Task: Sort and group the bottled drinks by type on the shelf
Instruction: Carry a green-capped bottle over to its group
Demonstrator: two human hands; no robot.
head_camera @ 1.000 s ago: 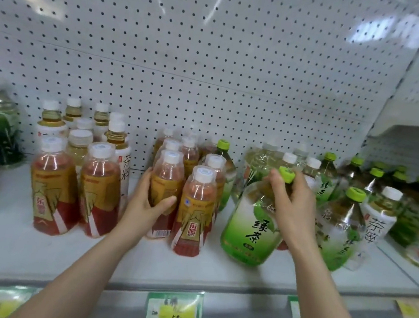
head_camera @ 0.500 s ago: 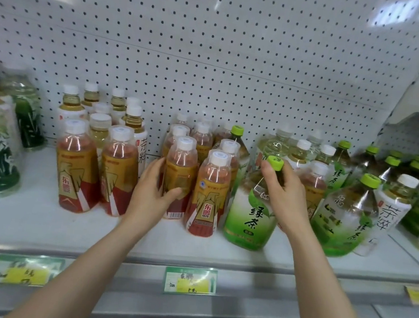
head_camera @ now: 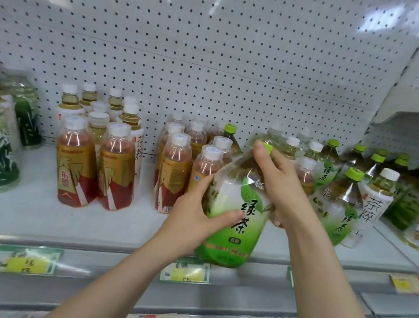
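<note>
A: Where is the green tea bottle (head_camera: 239, 210)?

B: It is in the air at the front of the shelf (head_camera: 37, 217). The base hangs out past the front lip, and the bottle tilts with its cap up and to the right.

A: How do the hands hold it?

B: The left hand (head_camera: 197, 210) wraps the lower body from the left, thumb across the label. The right hand (head_camera: 279, 183) clasps the neck and shoulder, one finger against the green cap. Neither hand is free.

A: Why two hands?

B: Probably because the bottle is big and looks full. One hand takes the weight low down while the other steers the top.

A: Why is it out here at all?

B: It hangs just in front of the red teas (head_camera: 172, 175), which are a different sort. A twin bottle (head_camera: 339, 209) stands to the right among other green caps, so that looks like where it belongs.

A: Any risk?

B: The right side is crowded, so setting it down could knock a neighbour over.
</note>
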